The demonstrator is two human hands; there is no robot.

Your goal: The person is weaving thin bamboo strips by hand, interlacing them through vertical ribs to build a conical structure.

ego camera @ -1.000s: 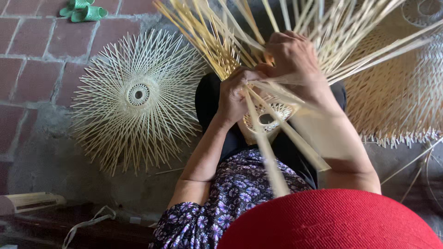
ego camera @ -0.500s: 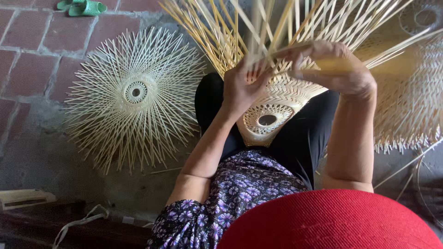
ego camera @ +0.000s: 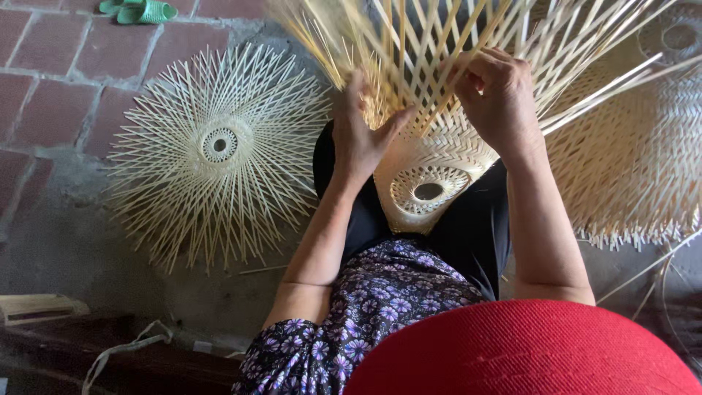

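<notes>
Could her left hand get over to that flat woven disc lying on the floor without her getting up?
Probably yes. The disc lies on the floor just to the left of her lap, and nothing stands between it and the left hand. That hand now presses the half-woven basket, so it would have to let go first.

Long bamboo strips (ego camera: 439,44) fanning up and crossing thickly above the woven basket (ego camera: 431,175), blocking the way from the top. Narrow gaps only between strips. Flat woven disc (ego camera: 219,146) close on the left, stacked woven pieces (ego camera: 636,161) close on the right. Open bare floor (ego camera: 66,241) lower left. Green sandals (ego camera: 139,10) far off on the bricks.
</notes>
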